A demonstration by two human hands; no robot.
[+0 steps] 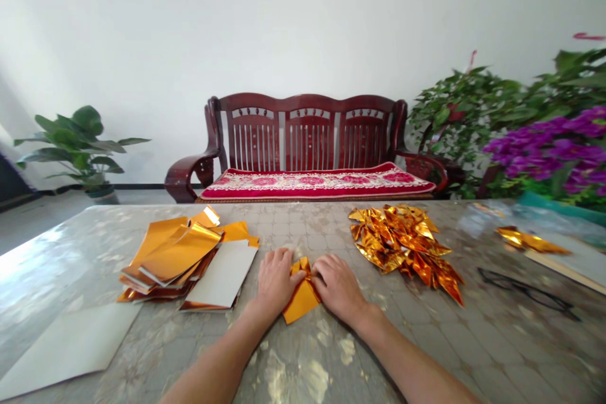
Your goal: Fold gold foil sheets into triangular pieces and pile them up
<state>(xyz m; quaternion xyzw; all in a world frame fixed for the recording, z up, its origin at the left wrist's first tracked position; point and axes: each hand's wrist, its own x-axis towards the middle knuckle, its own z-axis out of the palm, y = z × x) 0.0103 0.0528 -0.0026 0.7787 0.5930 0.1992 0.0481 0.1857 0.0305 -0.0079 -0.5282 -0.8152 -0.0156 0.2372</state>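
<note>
A small sheet of gold foil paper (303,304), partly folded, lies on the table between my hands. Its upper part is creased and narrowed, while the lower part spreads out flat towards me. My left hand (277,279) grips its left side, thumb laid on the foil and fingers curled down. On the other side my right hand (338,285) pinches the right edge, with its fingertips mostly hidden. Left of my hands sits a stack of gold foil sheets (182,249), some with the pale backing up. To the right rests a heap of folded gold foil pieces (402,243).
A large pale sheet (71,344) lies at the table's left. Black eyeglasses (528,291), another gold foil piece (533,241) and clear plastic wrapping (485,218) are on the right. Beyond the patterned table (293,221) stand a wooden bench (307,132) and potted plants (88,145).
</note>
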